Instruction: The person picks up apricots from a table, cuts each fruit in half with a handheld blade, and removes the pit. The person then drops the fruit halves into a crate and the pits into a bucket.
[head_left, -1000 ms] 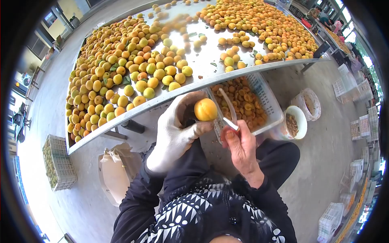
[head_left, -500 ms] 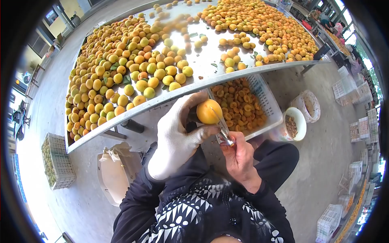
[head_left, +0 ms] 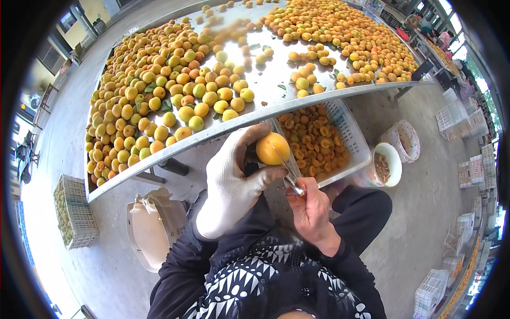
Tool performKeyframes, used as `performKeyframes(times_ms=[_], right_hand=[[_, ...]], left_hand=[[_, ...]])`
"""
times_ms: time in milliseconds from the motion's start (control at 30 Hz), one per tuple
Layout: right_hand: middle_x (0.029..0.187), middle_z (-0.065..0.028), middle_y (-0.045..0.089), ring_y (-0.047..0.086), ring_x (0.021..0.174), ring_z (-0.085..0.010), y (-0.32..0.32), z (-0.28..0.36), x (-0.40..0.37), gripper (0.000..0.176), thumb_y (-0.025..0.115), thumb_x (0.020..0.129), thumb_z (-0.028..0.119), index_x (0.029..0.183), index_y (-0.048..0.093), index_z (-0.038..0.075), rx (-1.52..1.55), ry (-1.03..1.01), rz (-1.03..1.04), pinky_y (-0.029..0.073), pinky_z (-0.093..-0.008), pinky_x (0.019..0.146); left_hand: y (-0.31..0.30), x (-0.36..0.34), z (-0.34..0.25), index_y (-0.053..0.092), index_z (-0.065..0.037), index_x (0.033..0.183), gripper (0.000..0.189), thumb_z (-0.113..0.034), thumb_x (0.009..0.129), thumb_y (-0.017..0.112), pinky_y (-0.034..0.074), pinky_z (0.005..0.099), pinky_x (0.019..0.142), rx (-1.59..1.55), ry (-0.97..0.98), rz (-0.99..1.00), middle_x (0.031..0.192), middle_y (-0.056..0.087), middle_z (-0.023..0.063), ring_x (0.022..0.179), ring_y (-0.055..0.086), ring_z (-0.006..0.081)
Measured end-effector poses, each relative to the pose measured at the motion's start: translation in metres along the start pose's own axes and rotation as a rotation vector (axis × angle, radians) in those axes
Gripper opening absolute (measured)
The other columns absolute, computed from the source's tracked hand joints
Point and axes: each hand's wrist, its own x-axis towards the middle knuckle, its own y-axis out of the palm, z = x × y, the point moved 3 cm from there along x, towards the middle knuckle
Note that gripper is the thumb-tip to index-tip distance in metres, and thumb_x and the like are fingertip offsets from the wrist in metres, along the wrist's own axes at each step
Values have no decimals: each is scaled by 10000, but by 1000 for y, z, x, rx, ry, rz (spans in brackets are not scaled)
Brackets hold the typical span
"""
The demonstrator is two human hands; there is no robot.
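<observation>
In my left hand [head_left: 232, 178], covered by a white glove with stained fingertips, is a whole orange-yellow apricot [head_left: 271, 149] gripped between thumb and fingers. My bare right hand [head_left: 312, 210] is closed around the metal handle of a small knife [head_left: 292, 183]. Its thin blade lies against the apricot's right side, where a dark cut line runs over the skin. Just behind both hands, a white plastic crate [head_left: 361, 154] under the table edge holds many pitted apricot halves [head_left: 313, 138].
A metal-topped table [head_left: 271, 80] bears heaps of whole apricots [head_left: 164, 74]. Right of the crate stand a white bucket [head_left: 394, 165] with pits inside and another white bucket [head_left: 408, 139]. A cardboard box [head_left: 149, 234] and a crate of fruit [head_left: 79, 212] are at left.
My right hand and the knife have shifted slightly down, with the blade still at the apricot. The apricot has tipped a little in my left hand.
</observation>
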Motion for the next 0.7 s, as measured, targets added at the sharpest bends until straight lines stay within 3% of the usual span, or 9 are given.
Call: performKeyframes(times_ms=[67, 133, 167, 267, 333, 467, 700], right_hand=[[666, -90, 527, 536, 535, -254, -1, 2, 0, 167, 659, 906, 69, 999, 538, 0, 3, 3, 0, 443, -315, 523], [662, -87, 529, 537, 539, -249, -3, 5, 2, 164, 654, 911, 70, 999, 536, 0, 30, 30, 19, 443, -311, 526], [662, -87, 529, 537, 539, -249, -4, 5, 3, 164, 654, 911, 70, 999, 536, 0, 30, 30, 20, 443, -311, 526], [664, -87, 530, 534, 532, -243, -4, 6, 4, 162, 654, 914, 76, 994, 534, 1, -4, 10, 33, 441, -309, 526], [672, -96, 536, 539, 534, -259, -3, 4, 4, 156, 648, 917, 77, 987, 530, 3, -14, 9, 37, 445, -314, 526], [678, -110, 535, 557, 549, -287, 0, -4, 4, 141, 629, 930, 83, 975, 521, 5, -2, 29, 53, 447, -329, 524], [682, -133, 518, 554, 551, -339, 18, -18, 1, 151, 584, 963, 114, 947, 476, 11, 22, -40, 82, 439, -375, 510]], left_hand=[[-1, 0, -1, 509, 52, 1298, 667, -23, 722, 836, 539, 278, 881, 10, 8, 0, 1193, 622, 123, 1051, 625, 162], [-1, 1, -3, 492, 68, 1285, 719, -161, 719, 871, 545, 320, 907, 26, -28, 18, 1225, 561, 123, 1095, 595, 197], [-1, 1, -2, 492, 68, 1285, 719, -161, 719, 871, 545, 320, 907, 26, -28, 17, 1225, 561, 123, 1095, 595, 197], [0, 1, 0, 487, 71, 1288, 715, -147, 723, 866, 554, 329, 903, -28, -39, 23, 1231, 555, 130, 1101, 594, 206], [-1, 0, 3, 522, 51, 1284, 662, -2, 704, 836, 547, 281, 875, -30, -1, -10, 1182, 625, 120, 1035, 635, 164], [-3, 1, 7, 532, 44, 1276, 662, -3, 692, 840, 551, 289, 866, 59, 59, -20, 1179, 630, 122, 1025, 643, 166], [-12, -5, 9, 577, 22, 1203, 633, -54, 641, 859, 555, 330, 811, 391, 304, -54, 1142, 635, 189, 976, 679, 281]])
